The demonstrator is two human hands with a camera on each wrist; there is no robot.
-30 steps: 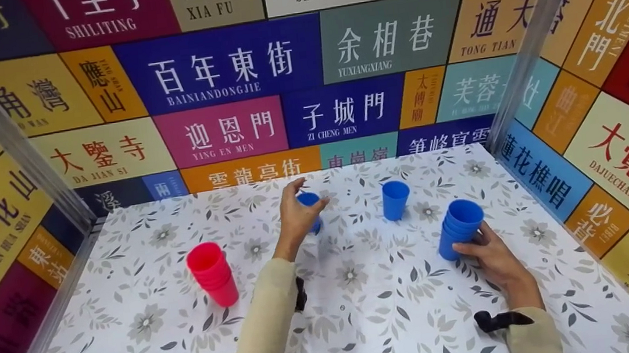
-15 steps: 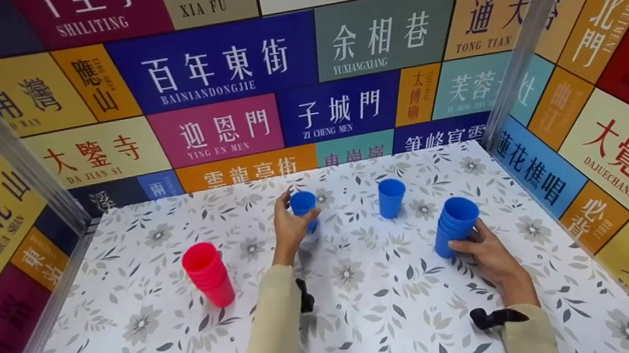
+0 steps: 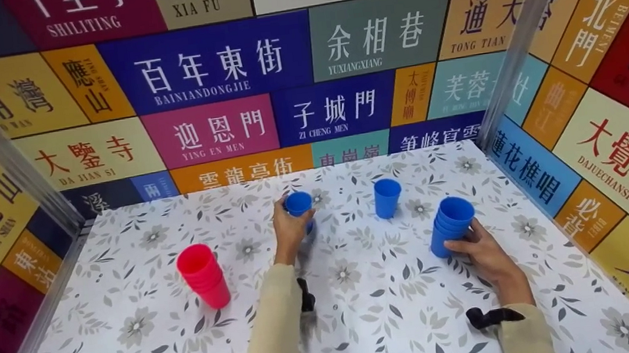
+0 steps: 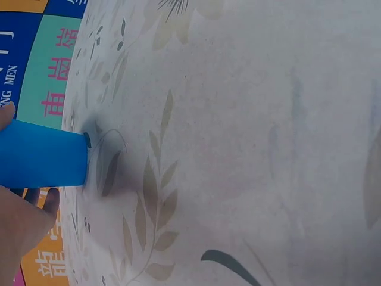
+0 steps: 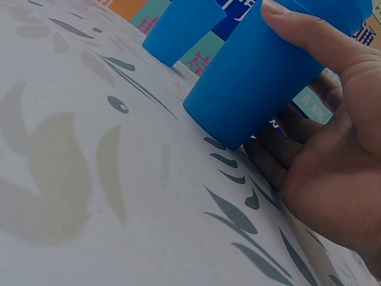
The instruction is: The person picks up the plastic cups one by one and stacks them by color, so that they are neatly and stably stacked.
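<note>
My left hand (image 3: 289,229) holds a single blue cup (image 3: 299,203) near the back of the table, thumb on one side and fingers on the other. In the left wrist view, that blue cup (image 4: 43,156) is upright with its base at the tablecloth; whether it touches cannot be told. Toward the right, my right hand (image 3: 487,252) grips a stack of nested blue cups (image 3: 448,232), the thumb across its near side. The right wrist view shows the stack's lowest cup (image 5: 256,77) standing on the cloth. Another blue cup (image 3: 387,199) stands alone between the hands, farther back.
A stack of nested red cups (image 3: 206,278) stands on the left of the table, apart from my left forearm. The table (image 3: 365,323) has a white leaf-patterned cloth. Panels with printed signs (image 3: 209,65) rise at the back and both sides.
My left hand, at first spread and higher around the single blue cup, has lowered and its fingers have closed on the cup. The right hand stays on its stack. The view has shifted slightly.
</note>
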